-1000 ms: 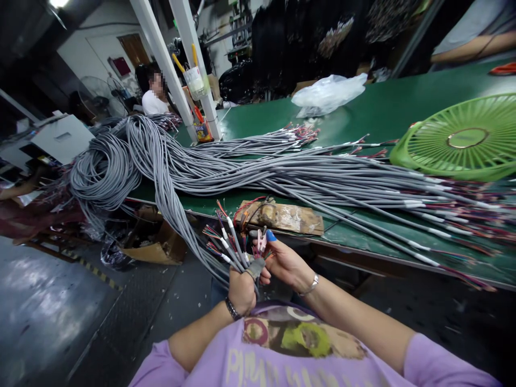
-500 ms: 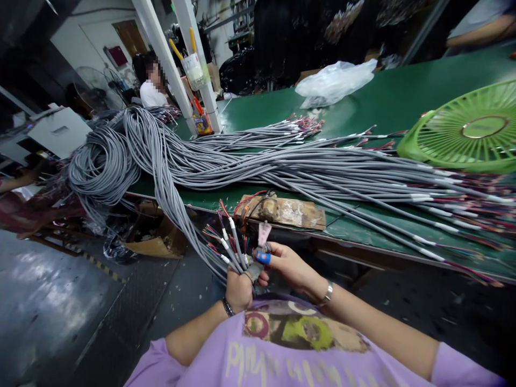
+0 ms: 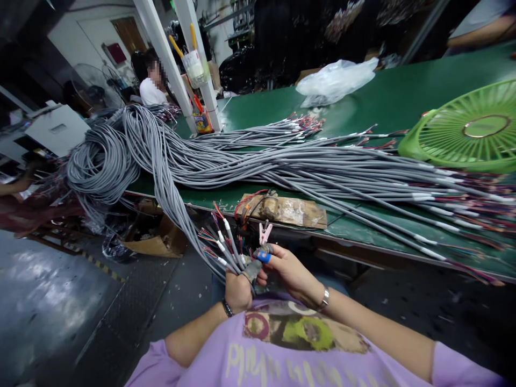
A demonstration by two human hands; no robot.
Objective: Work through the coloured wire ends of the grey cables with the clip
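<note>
Pink clip (image 3: 265, 232) now opened at 12 o'clock above right hand (image 3: 287, 270), pinching it; left hand (image 3: 237, 290) clenched around grey cable ends (image 3: 226, 250), unchanged.

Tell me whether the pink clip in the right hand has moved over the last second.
Yes. The pink clip has risen clear of the wire ends, toward the wooden block.

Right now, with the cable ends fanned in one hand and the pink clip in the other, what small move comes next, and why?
Probably bring the small pink clip in the right hand leftward onto one stripped coloured wire tip. The left hand grips a bunch of grey cables whose ends fan upward beside the clip, and the clip does not appear to touch any of them yet.
</note>
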